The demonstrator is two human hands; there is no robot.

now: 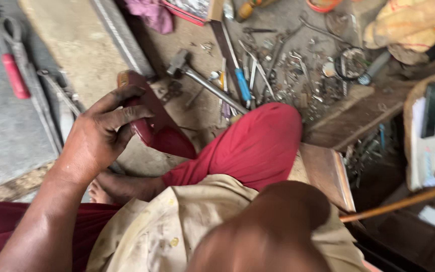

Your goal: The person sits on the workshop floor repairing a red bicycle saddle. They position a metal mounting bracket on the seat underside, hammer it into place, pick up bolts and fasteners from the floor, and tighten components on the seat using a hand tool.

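Note:
My left hand (101,133) grips a dark red shoe (159,128) by its heel end and holds it over the concrete floor, just beyond my knee in red trousers (258,143). The fingers wrap over the shoe's upper side. A blurred part of my right arm (273,226) fills the bottom middle of the view, and its hand is out of sight. A bare foot (99,191) shows below the left wrist.
A hammer (197,75), a blue-handled screwdriver (242,83) and several small metal tools and scraps lie on the floor ahead. Red-handled pliers (15,75) lie at the left. A wooden box (328,174) stands to my right, with a thin stick (404,201) beyond it.

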